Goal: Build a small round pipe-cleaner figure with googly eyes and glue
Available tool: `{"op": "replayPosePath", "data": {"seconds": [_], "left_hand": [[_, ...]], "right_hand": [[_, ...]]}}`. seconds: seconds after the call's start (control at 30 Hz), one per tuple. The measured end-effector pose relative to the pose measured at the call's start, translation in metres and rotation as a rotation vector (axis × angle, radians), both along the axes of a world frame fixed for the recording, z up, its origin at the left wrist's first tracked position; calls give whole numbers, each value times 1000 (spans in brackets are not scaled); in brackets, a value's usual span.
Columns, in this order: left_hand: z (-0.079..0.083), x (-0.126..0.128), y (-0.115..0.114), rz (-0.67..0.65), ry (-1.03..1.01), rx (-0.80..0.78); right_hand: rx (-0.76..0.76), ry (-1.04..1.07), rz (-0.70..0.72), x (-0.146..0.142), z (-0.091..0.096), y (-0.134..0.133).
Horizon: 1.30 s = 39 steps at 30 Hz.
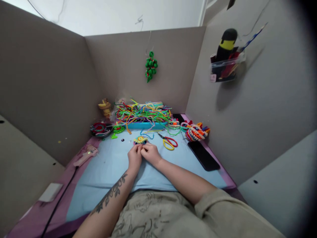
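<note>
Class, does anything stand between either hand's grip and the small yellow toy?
Nothing visible does: the left hand and right hand meet at the near side of the toy; scissors lie off to the right.

The sky-blue sheet (109, 178) over the tabletop looks like smooth, matt cloth, lightly creased at its near edge. On it, the small yellow, many-coloured figure (140, 140) has a soft, fuzzy finish, like the heaped bright, thin stems (143, 113) at the far side, above a smooth blue plastic-looking tray (146, 126). Right of centre, scissors with red and yellow loops (165, 138) pair dark metal-looking blades with smooth plastic-looking handles. Farther right, the black rectangular phone (203, 156) has a smooth, dark face. The grey upright panels (119, 56) look flat and matt; the see-through tub (224, 62) at far right looks like glossy plastic.
</note>
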State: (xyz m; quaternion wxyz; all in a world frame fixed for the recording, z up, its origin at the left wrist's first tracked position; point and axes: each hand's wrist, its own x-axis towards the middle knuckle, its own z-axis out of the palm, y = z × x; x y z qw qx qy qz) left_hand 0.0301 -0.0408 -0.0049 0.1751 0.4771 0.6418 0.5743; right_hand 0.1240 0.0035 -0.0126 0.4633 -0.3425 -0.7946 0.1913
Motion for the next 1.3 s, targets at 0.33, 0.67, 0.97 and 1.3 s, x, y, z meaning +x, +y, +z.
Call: {"op": "replayPosePath", "data": {"seconds": [0.33,0.67,0.97,1.3], "left_hand": [[-6,-5,3,-64,-36,-7],[-8,-7,8,-95,-15,-27],[-7,-15,5,-113,-76,-33],[-4,-11,0,-97,298,-23]], "right_hand": [[179,-110,38,3,-7,4],[185,-137,62,4,-9,6],[-15,-77,49,-1,-4,12],[-89,-161,169,8,-2,13]]}}
